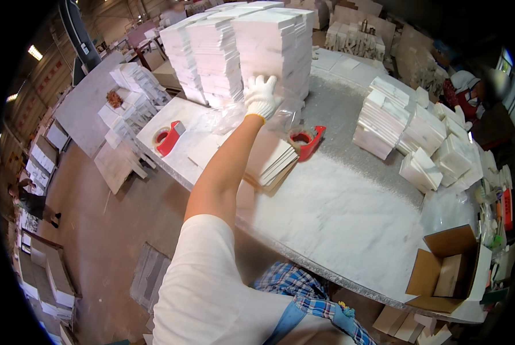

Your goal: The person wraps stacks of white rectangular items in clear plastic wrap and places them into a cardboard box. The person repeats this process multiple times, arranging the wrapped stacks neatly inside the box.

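Tile stack (251,46), tall and white, sits at the far side of the tabletop (338,213), and that's what the one hand in view is on. Head view: it's a gloved hand (261,96) on a long bare arm coming up from the lower edge, looks like the left but I can't say for sure. Fingers are spread flat against the stack's front face, not gripping anything, probably steadying it or picking a tile off. The other hand isn't in view at all. Clear plastic wrap (228,118) lies crumpled right under the glove. A short tile pile (272,158) sits nearer, partly under the forearm. Two red tape dispensers (306,141) (169,137) sit either side, within easy reach. An open cardboard box (450,270) sits at the right corner.
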### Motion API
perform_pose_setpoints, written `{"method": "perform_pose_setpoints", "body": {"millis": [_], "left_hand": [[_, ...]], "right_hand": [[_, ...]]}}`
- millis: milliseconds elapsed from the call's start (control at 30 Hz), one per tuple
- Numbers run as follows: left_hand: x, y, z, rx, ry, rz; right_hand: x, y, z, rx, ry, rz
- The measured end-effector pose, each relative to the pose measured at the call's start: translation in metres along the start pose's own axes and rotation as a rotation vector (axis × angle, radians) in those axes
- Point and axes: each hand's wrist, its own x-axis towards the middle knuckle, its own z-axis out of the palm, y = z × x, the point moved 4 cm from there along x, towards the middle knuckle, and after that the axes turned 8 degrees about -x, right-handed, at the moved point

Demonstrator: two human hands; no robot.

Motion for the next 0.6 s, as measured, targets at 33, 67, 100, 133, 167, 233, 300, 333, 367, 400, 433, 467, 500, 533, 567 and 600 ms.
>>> {"method": "perform_pose_setpoints", "body": {"millis": [33,67,100,133,167,233,300,333,367,400,433,467,500,533,567,600], "left_hand": [[-0.001,-0.011,0.023,-0.023,0.001,0.049],[-0.001,-0.021,0.051,-0.044,-0.001,0.097],[0.004,-0.007,0.033,-0.033,0.056,0.141],[0.018,0.028,0.006,-0.039,0.105,0.259],[0.022,0.033,0.001,-0.033,0.111,0.333],[0.014,0.034,0.006,-0.015,0.102,0.469],[0.006,0.03,0.011,0.019,0.093,0.442],[0.005,0.03,0.011,0.037,0.093,0.431],[0.005,0.026,0.011,0.051,0.113,0.443],[0.005,0.02,0.014,0.063,0.134,0.451],[0.003,0.017,0.016,0.071,0.153,0.46],[-0.003,0.024,0.013,-0.008,0.177,0.491],[-0.011,0.038,0.006,-0.084,0.202,0.524],[-0.02,0.054,-0.005,-0.16,0.227,0.559],[-0.03,0.081,-0.013,-0.059,0.027,0.506],[-0.046,0.085,-0.015,-0.083,0.107,0.589]], "right_hand": [[-0.01,0.021,0.028,-0.215,0.063,-0.261],[-0.019,0.043,0.049,-0.508,0.223,-0.598],[-0.002,0.022,0.062,-0.349,0.233,-0.523],[0.021,-0.016,0.03,0.001,0.031,-0.282],[0.029,-0.049,-0.024,0.223,-0.081,-0.141],[0.031,-0.12,-0.163,0.46,-0.194,-0.052],[0.036,-0.172,-0.256,0.579,-0.213,-0.11],[0.036,-0.192,-0.288,0.616,-0.216,-0.148],[0.035,-0.212,-0.318,0.637,-0.223,-0.187],[0.035,-0.225,-0.338,0.65,-0.206,-0.206],[0.034,-0.238,-0.357,0.664,-0.187,-0.221],[0.033,-0.249,-0.377,0.678,-0.164,-0.234],[0.032,-0.267,-0.408,0.65,-0.151,-0.233],[0.04,-0.272,-0.42,0.637,-0.155,-0.232],[0.044,-0.274,-0.428,0.627,-0.157,-0.219],[0.05,-0.278,-0.436,0.612,-0.17,-0.226]]}}
